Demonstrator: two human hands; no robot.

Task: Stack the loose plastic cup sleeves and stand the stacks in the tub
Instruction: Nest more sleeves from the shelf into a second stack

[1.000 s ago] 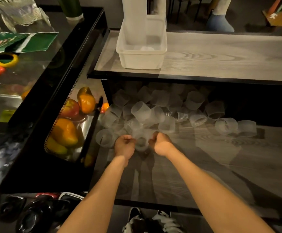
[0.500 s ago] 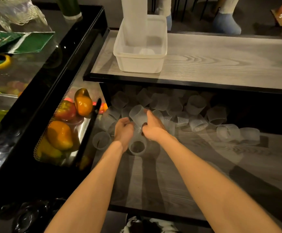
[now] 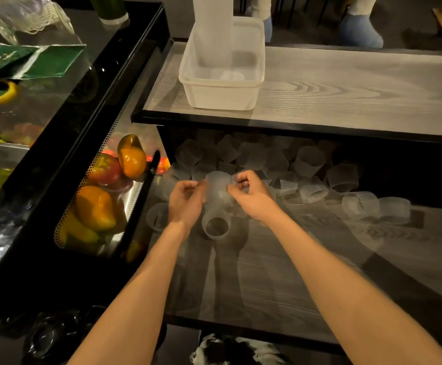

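Note:
Several clear ribbed cup sleeves lie in a loose heap on the lower wooden shelf, spreading to the right. My left hand and my right hand both grip a short stack of sleeves above the shelf, its open end facing me. The right fingers pinch the top sleeve of that stack. The white translucent tub stands on the upper shelf, and a tall stack of sleeves stands upright in its left side.
A perforated metal bin holding orange and red peppers sits to the left of the shelf. A black counter beyond it carries a green packet and glassware. Someone's feet stand behind the upper shelf.
Both hands rose from the shelf surface and moved toward the heap, lifting the sleeve stack. The right hand has come onto the top sleeve.

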